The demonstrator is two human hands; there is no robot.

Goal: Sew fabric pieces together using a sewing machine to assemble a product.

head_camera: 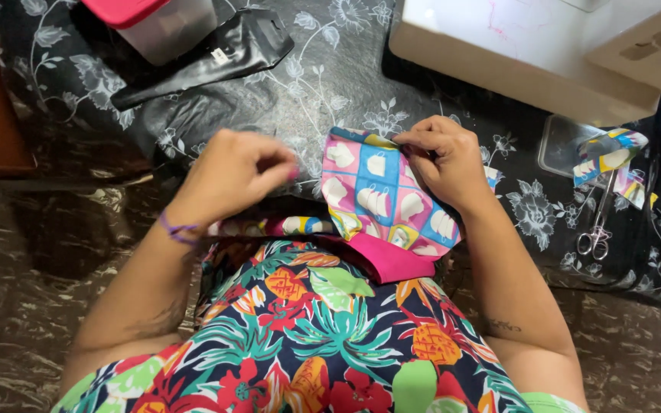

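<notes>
Right hand (441, 157): I pinched the patchwork fabric piece (380, 195) at its top edge, twelve o'clock.
Left hand (231, 172): my fingertips were closed together at nine o'clock; what they held, I cannot tell.

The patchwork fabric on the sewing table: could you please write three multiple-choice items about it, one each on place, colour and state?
1. Where do the scissors lie?
A. Right of the right hand
B. Under the pink-lidded box
C. On the person's lap

2. What colour is the lining under the patchwork fabric?
A. Yellow
B. Bright pink
C. White

3. What is the right hand doing?
A. Resting flat and open
B. Holding the scissors
C. Pinching the fabric's top edge

Answers: 1 A, they lie on the floral cloth further right; 2 B, a pink layer shows at the lower edge; 3 C, its fingers close on the upper edge, while the left hand is pinched beside the fabric.
</notes>
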